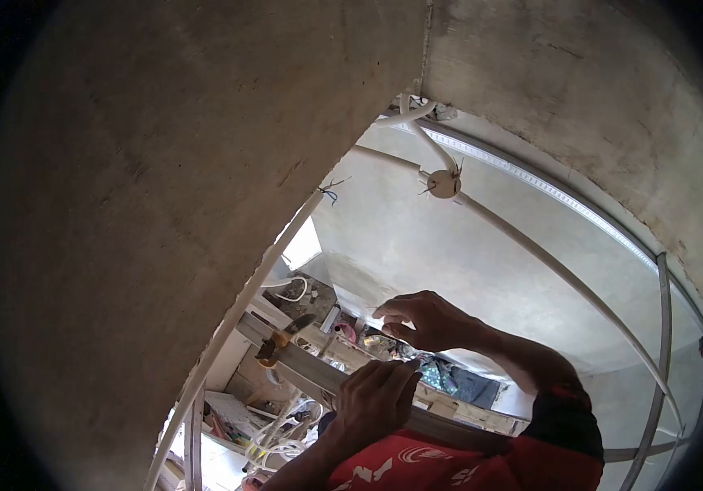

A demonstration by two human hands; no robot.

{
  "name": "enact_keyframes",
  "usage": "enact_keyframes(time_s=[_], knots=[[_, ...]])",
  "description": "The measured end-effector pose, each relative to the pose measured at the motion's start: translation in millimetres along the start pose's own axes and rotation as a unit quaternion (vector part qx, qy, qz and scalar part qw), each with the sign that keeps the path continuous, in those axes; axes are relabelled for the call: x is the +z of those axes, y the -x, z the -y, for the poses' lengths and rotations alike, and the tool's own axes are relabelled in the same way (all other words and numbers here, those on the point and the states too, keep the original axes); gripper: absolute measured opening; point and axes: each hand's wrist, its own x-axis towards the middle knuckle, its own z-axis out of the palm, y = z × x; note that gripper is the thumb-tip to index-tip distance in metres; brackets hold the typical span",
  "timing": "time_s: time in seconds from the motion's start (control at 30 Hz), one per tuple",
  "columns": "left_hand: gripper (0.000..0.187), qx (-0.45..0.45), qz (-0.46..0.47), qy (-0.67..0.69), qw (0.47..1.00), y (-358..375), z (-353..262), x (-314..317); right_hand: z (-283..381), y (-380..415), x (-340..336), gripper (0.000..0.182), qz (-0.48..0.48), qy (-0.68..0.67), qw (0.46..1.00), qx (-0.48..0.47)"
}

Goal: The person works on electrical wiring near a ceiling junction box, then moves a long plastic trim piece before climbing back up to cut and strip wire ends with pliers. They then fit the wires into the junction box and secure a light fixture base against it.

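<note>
My right hand [432,321] is raised in front of the pale wall, its fingers curved and the thumb apart from them. Nothing shows between its fingers. Lower and closer to my chest is my left hand [374,401], its fingers bent and pressed together; I cannot tell what, if anything, is inside it. Behind the left hand runs a long grey beam [310,370]. An orange-brown and dark tool with curved parts [274,348] sits on this beam, to the left of both hands.
A round white junction box [444,184] with wire ends joins white conduit pipes [548,266] overhead. Another conduit [241,303] follows the concrete edge, with loose wires [331,191] at its tip. A grey bar [662,327] stands at right. Coiled white tubing [278,442] and clutter lie below.
</note>
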Motion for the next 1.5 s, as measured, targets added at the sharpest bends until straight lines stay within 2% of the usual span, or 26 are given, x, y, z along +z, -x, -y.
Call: enact_keyframes(time_s=[0.1,0.13,0.23,0.3,0.37,0.47,0.57,0.63,0.67,0.7,0.77,0.87,0.97,1.03,1.1,1.17,1.23,1.3,1.37,1.43,1.5], knots=[[0.017,0.009,0.030,-0.010,0.999,0,-1,1,6,15,4,0.027,0.032,0.022,0.999,0.022],[0.017,0.021,0.055,-0.029,0.998,1,-1,1,3,20,9,0.026,0.023,0.025,0.999,0.001],[0.016,0.070,0.093,-0.052,0.992,1,0,5,10,32,17,0.026,0.061,0.021,0.995,0.073],[0.016,0.061,0.132,-0.068,0.987,2,-2,5,5,39,27,0.027,0.056,0.017,0.994,0.092],[0.019,0.077,0.126,-0.074,0.986,3,-1,6,5,45,32,0.027,0.060,0.012,0.990,0.128],[0.020,0.080,0.141,-0.077,0.984,0,-2,4,0,58,43,0.029,0.042,-0.004,0.991,0.128],[0.021,0.091,0.129,-0.090,0.983,4,-2,8,-3,64,52,0.029,0.076,0.005,0.986,0.148],[0.019,0.078,0.101,-0.077,0.989,2,-4,8,-10,64,54,0.032,0.054,-0.022,0.993,0.098],[0.018,0.068,0.115,-0.076,0.988,1,-7,5,-7,61,51,0.035,0.064,-0.021,0.992,0.107],[0.018,0.062,0.116,-0.082,0.988,1,-9,6,-11,59,51,0.025,0.074,-0.033,0.991,0.106],[0.016,0.064,0.073,-0.072,0.993,2,-10,8,-1,59,45,0.025,0.053,-0.023,0.995,0.082],[0.013,0.049,0.060,-0.075,0.994,7,-7,13,3,63,38,0.024,0.027,0.005,0.998,0.060],[0.011,0.032,0.032,-0.080,0.996,9,-11,17,17,68,22,0.022,0.028,0.020,0.996,0.081],[0.011,0.032,0.014,-0.089,0.995,10,-11,18,18,73,13,0.021,0.027,0.016,0.997,0.071],[0.011,0.036,0.006,-0.097,0.995,10,-13,19,13,79,8,0.022,0.009,0.017,1.000,0.015],[0.011,0.016,-0.023,-0.084,0.996,8,-15,20,11,81,1,0.022,0.018,0.031,0.999,0.024],[0.012,0.015,-0.034,-0.085,0.996,6,-15,21,13,83,-11,0.021,-0.006,0.042,0.999,0.028],[0.013,-0.023,-0.041,-0.083,0.995,6,-12,23,9,82,-27,0.021,-0.088,0.079,0.993,-0.026],[0.014,-0.030,-0.047,-0.087,0.995,5,-13,23,11,79,-57,0.020,-0.139,0.101,0.985,-0.019],[0.014,-0.039,-0.053,-0.086,0.994,2,-12,23,6,73,-89,0.019,-0.244,0.126,0.961,-0.021],[0.014,-0.068,-0.026,-0.080,0.994,2,-12,23,5,61,-126,0.019,-0.325,0.110,0.938,0.047]])
